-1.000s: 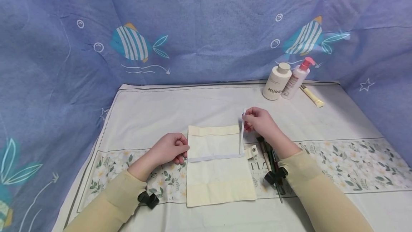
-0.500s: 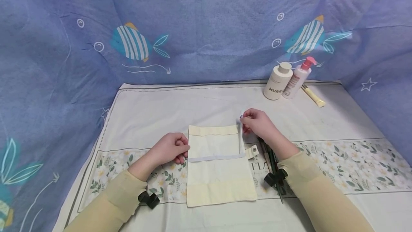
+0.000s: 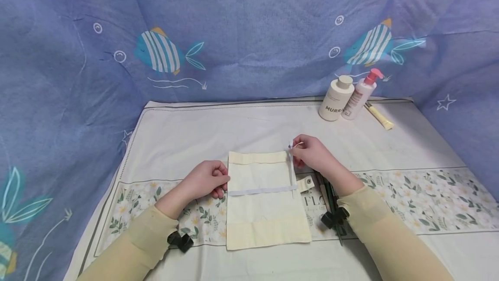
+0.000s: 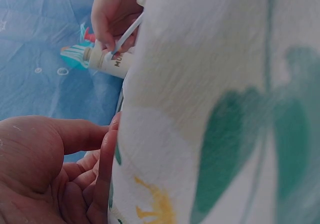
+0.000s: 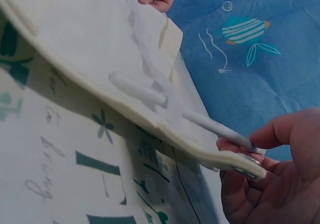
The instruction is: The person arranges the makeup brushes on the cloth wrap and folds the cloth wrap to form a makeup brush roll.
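A cream cloth organizer (image 3: 253, 209) lies unfolded, with a pale elastic band (image 3: 261, 191) across its middle. My left hand (image 3: 208, 179) pinches the left edge between thumb and forefinger. At the upper right corner, my right hand (image 3: 312, 153) holds a slim white pen-like stick (image 3: 291, 170) near its far end. Seen from the right wrist, the white stick (image 5: 220, 129) runs under the band, its rounded tip showing on the near side. A tab with a metal snap (image 3: 306, 183) sticks out from the right edge, below that hand.
Several slender brushes (image 3: 329, 194) lie beneath the right wrist, beside the organizer. Toward the back right stand a white bottle (image 3: 336, 99) and a pink-topped pump bottle (image 3: 359, 99). A pale yellow tube (image 3: 380, 117) lies by them. A blue fish-print curtain (image 3: 249, 47) closes off the back.
My right hand has drawn the white stick slightly left and toward me, and its near end now reaches past the elastic band. The left hand has stayed at the edge.
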{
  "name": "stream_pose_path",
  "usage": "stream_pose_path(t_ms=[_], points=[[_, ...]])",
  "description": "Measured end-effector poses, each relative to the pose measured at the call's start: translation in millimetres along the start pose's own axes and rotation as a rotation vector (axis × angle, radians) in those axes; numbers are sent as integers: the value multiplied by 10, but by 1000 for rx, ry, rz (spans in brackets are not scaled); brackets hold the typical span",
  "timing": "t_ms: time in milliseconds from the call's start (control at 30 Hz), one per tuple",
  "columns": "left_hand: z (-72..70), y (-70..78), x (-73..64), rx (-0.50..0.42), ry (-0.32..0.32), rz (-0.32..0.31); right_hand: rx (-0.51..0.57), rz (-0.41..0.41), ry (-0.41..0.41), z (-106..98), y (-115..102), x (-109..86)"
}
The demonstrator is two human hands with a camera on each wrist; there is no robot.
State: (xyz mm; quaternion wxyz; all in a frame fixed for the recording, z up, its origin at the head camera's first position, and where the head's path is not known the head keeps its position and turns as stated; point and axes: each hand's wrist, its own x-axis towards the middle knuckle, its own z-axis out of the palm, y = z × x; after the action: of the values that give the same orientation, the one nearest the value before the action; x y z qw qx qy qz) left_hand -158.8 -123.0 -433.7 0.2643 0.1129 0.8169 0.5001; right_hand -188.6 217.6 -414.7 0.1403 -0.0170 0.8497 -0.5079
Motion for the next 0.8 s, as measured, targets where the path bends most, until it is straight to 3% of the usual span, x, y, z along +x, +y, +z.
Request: stream_pose_path(t_ms=[800], points=[[-8,-3,23,-9,8,-10,-86,28,-78,88,26,-188]])
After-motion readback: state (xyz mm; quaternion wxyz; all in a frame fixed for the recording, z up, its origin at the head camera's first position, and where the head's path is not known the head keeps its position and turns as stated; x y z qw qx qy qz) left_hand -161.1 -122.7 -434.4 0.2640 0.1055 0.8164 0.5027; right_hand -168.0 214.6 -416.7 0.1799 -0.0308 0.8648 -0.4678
